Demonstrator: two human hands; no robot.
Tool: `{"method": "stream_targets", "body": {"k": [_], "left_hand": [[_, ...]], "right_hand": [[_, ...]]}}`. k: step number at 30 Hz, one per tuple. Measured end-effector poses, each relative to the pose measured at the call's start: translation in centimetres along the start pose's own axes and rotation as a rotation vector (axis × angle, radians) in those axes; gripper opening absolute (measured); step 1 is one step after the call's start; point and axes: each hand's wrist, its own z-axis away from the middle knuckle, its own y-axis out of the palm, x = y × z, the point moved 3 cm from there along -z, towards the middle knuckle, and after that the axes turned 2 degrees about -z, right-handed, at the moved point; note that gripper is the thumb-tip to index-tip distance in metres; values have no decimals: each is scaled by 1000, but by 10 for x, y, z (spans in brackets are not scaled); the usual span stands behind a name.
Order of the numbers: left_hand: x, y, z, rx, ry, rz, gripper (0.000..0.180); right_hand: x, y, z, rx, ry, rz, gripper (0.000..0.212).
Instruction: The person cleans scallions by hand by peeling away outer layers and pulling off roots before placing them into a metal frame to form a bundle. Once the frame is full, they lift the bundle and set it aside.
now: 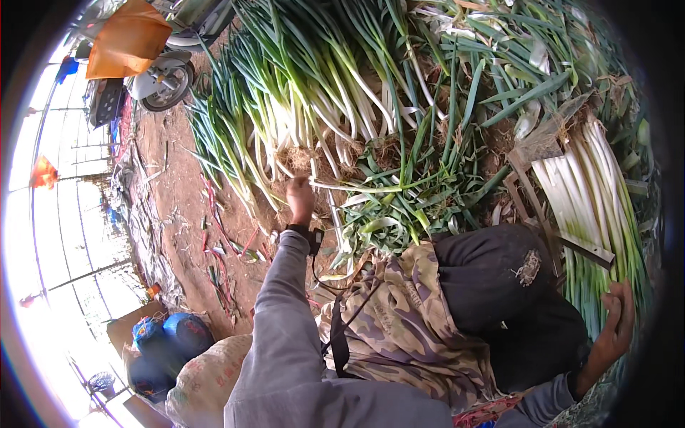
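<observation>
My left hand (300,198) is closed at the root end of a single green onion (371,189), whose stalk runs off to the right over a heap of stripped leaves (399,214). Just beyond that hand lies a large spread of green onions (307,107), roots toward me and green tops away. On the far right a bundle of cleaned white-stemmed green onions (589,182) rests in a metal frame (585,250). Beside the green ends of this bundle is my right hand (618,324), its fingers stretched and apart, with nothing visible in it.
More loose leaves (528,64) cover the ground at the upper right. A scooter (160,82) with an orange cover stands at the upper left. Red cords (221,250) lie on the dirt. Blue bundles (171,346) and a stuffed sack (210,374) sit at the lower left.
</observation>
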Motion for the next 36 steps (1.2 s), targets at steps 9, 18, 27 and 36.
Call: {"method": "stream_targets", "body": {"k": [9,18,27,36], "left_hand": [[-32,64,45,244,431,-626,37],[-104,17,30,161,600,-362,19],[-232,-46,17,429,213,745,30],[-298,-111,61,620,357,892,30]], "right_hand": [[10,31,-9,197,140,166,38],[32,43,-20,307,-54,373,41],[76,62,-40,335,-209,80,36],[137,59,-47,285,-576,94,39]]}}
